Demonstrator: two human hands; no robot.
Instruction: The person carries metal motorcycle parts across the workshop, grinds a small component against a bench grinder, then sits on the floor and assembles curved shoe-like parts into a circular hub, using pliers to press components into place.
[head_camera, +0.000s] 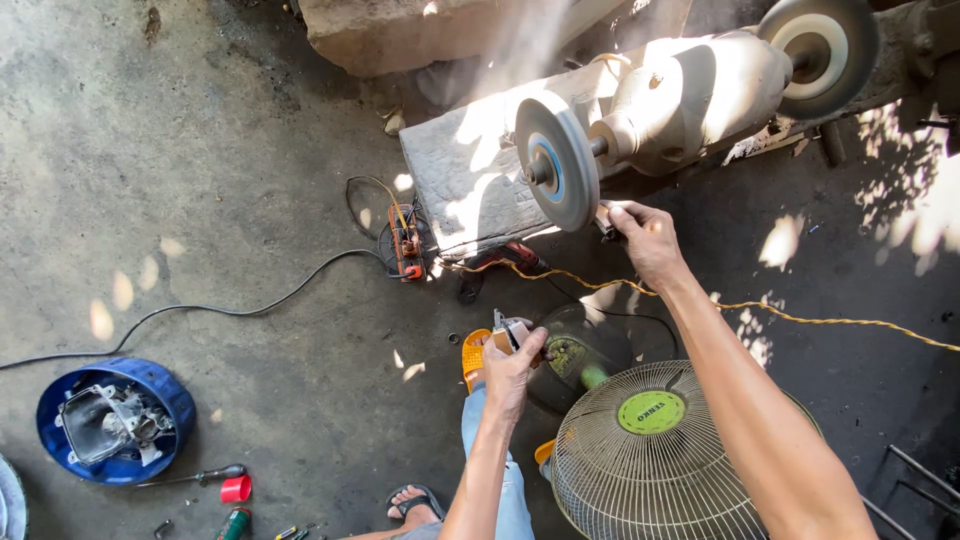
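Right hand (645, 238) outstretched, fingers pinched; left hand (513, 367) nearer body, fingers curled shut.

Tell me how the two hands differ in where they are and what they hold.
The right hand reaches up to the near grinder wheel, pressing a small piece against its rim; the left hand stays lower, away from the wheel, near the fan. The right arm is stretched out, the left bent close. The left hand's piece looks bigger. Both are bare and grip small metal parts.

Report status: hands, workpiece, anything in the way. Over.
Right hand presses a small part to the grinding wheel. Left hand holds a small metal piece, off the wheel. Fan and yellow cord underneath.
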